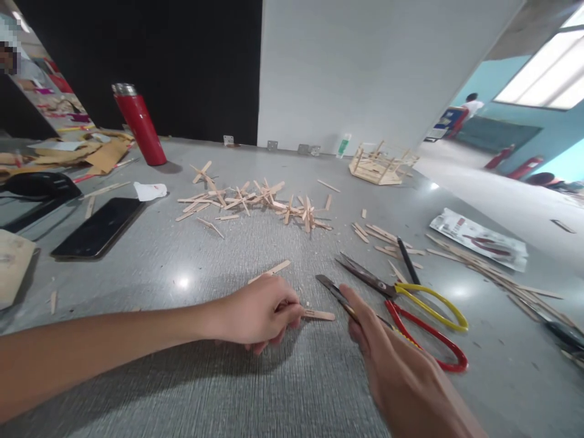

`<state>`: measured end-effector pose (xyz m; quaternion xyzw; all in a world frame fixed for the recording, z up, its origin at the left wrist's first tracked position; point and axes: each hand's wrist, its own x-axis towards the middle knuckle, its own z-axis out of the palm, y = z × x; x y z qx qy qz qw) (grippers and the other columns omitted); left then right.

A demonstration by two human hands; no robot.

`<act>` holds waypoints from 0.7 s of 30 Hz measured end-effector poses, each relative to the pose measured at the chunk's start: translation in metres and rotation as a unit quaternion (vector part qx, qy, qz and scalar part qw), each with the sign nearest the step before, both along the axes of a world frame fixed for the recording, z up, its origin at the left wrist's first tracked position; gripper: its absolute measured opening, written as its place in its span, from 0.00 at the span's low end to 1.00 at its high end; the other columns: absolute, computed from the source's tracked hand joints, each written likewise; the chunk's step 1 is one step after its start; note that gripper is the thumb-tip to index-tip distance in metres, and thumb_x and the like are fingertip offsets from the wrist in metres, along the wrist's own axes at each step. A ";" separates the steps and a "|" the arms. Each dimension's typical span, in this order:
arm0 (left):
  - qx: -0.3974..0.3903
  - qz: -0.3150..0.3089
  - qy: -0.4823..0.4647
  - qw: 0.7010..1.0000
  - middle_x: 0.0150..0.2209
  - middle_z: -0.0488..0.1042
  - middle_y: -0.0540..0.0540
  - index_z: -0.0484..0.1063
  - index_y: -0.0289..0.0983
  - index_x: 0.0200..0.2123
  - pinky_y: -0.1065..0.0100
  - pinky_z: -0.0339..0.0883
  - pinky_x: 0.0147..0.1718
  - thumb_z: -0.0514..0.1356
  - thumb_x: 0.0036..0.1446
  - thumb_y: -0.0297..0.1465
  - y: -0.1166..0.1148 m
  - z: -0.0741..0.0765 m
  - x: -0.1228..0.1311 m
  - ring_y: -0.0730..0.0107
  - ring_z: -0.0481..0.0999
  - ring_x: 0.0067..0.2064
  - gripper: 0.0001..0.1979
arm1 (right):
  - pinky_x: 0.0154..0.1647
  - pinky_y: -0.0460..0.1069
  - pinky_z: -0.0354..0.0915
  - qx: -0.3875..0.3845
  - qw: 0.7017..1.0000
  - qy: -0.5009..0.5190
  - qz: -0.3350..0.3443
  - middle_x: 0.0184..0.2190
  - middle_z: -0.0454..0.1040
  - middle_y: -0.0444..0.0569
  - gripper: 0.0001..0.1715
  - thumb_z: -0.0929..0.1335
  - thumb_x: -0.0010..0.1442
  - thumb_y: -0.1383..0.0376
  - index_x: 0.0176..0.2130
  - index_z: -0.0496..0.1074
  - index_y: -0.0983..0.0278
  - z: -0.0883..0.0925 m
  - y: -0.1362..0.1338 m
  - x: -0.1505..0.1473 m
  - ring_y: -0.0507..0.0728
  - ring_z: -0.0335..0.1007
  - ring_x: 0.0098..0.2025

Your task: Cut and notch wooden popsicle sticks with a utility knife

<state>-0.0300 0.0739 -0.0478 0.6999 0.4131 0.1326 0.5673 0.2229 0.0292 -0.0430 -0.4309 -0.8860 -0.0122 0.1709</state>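
My left hand (262,310) is closed, pinching a wooden craft stick (322,315) whose rounded end sticks out to the right, low over the grey table. Another craft stick (280,267) shows just beyond that hand, partly hidden by it. In my right hand (387,350) is a utility knife (332,287), its blade pointing up and left, apart from the held stick. My fingers cover most of the knife's body. Close beside it lie scissors (396,289) with one yellow and one red handle, partly behind my right hand.
Craft-stick pieces (260,194) are heaped mid-table. A small stick frame (376,173) stands at the back right, a red bottle (141,131) at the back left. A phone (98,228) lies left; a black pen (407,260), long sticks (497,277) and a white packet (479,238) lie right.
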 end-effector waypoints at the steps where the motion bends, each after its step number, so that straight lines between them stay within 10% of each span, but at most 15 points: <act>1: 0.011 0.002 0.000 1.000 0.19 0.68 0.54 0.67 0.37 0.30 0.77 0.58 0.12 0.49 0.69 0.36 0.000 -0.001 0.000 0.78 0.66 0.13 0.16 | 0.39 0.49 0.77 -0.003 1.000 0.011 -0.001 0.51 0.79 0.59 0.36 0.57 0.65 0.78 0.69 0.54 0.66 -0.004 0.000 -0.002 0.58 0.82 0.45; 21: 0.056 0.021 0.022 0.998 0.16 0.66 0.55 0.58 0.39 0.26 0.75 0.54 0.10 0.47 0.71 0.38 -0.004 0.005 0.005 0.78 0.63 0.12 0.19 | 0.23 0.48 0.72 0.004 0.994 -0.106 -0.034 0.35 0.79 0.51 0.46 0.57 0.52 0.82 0.68 0.58 0.68 -0.018 0.002 -0.019 0.56 0.78 0.25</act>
